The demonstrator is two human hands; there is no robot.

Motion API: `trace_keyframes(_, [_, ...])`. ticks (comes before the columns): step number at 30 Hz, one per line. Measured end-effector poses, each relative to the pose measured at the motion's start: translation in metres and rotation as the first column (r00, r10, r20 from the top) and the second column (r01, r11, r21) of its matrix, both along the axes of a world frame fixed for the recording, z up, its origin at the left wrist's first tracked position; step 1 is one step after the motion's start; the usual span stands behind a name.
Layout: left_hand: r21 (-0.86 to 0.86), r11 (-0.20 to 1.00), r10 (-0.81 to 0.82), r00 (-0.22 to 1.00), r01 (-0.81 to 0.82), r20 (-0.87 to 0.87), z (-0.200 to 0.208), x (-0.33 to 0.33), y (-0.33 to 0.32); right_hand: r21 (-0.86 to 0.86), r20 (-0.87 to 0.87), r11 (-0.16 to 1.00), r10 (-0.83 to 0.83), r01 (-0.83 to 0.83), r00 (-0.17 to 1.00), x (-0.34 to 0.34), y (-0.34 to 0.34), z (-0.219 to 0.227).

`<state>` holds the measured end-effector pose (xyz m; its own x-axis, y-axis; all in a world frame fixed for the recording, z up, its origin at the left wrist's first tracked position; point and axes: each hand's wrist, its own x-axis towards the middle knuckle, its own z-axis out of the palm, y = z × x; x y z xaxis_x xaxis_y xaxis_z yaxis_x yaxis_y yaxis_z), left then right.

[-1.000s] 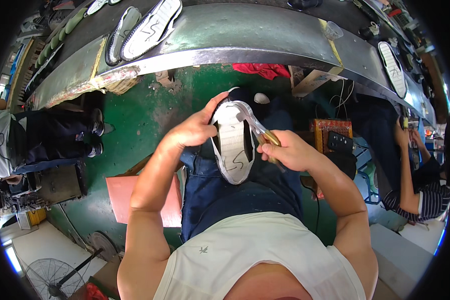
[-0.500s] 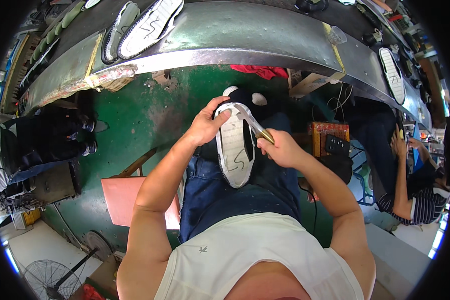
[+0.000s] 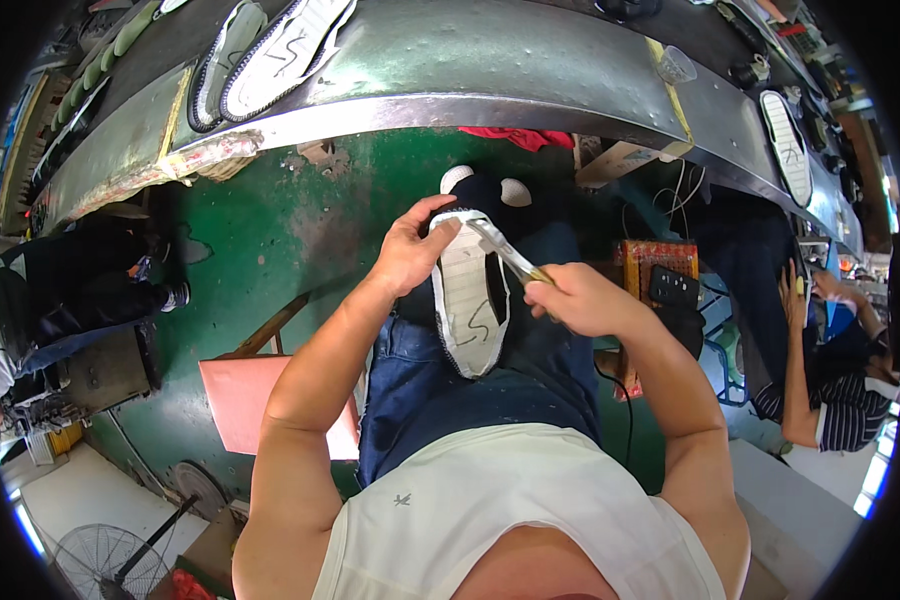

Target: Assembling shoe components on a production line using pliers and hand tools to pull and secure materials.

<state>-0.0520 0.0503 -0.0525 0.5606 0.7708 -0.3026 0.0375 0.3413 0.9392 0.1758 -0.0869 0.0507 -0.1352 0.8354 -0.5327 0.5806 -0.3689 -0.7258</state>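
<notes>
A shoe upper (image 3: 467, 300) lies bottom side up over my lap, its off-white underside marked with a black scribble and its edge stitched in dark thread. My left hand (image 3: 408, 252) grips its far end, thumb on the underside and fingers around the outer edge. My right hand (image 3: 582, 298) is closed around the brass-coloured handle of metal pincers (image 3: 510, 258). The pincers' head touches the rim at the far end, right of my left thumb. How far the jaws are apart is too small to tell.
Ahead runs a metal-covered bench (image 3: 490, 60) with a pair of similar shoe uppers (image 3: 285, 60) at its left. A pink seat (image 3: 232, 400) is left of me. At right are an orange patterned box (image 3: 660, 260) and a co-worker's arm (image 3: 798, 370). A fan (image 3: 110, 560) stands lower left.
My right hand and the pincers' handle have shifted slightly right, and the pincers' head sits a little lower on the rim. My left hand keeps its hold on the shoe upper.
</notes>
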Motion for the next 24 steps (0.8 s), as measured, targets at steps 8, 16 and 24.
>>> trace_keyframes(8, [0.053,0.996,-0.077,0.997,0.076,0.016,-0.002,-0.008,0.008,0.249,0.223,0.968,-0.03,-0.028,0.974,-0.027,0.03,-0.038])
trace_keyframes(16, [-0.154,0.985,0.046,0.975,-0.081,-0.218,0.003,-0.035,-0.06,0.336,0.016,0.9,-0.299,0.276,0.954,-0.04,-0.01,-0.084])
trace_keyframes(24, [-0.068,0.973,0.211,0.968,-0.222,-0.137,-0.007,-0.005,-0.14,0.056,-0.165,0.933,-0.342,0.355,0.925,-0.036,-0.083,-0.114])
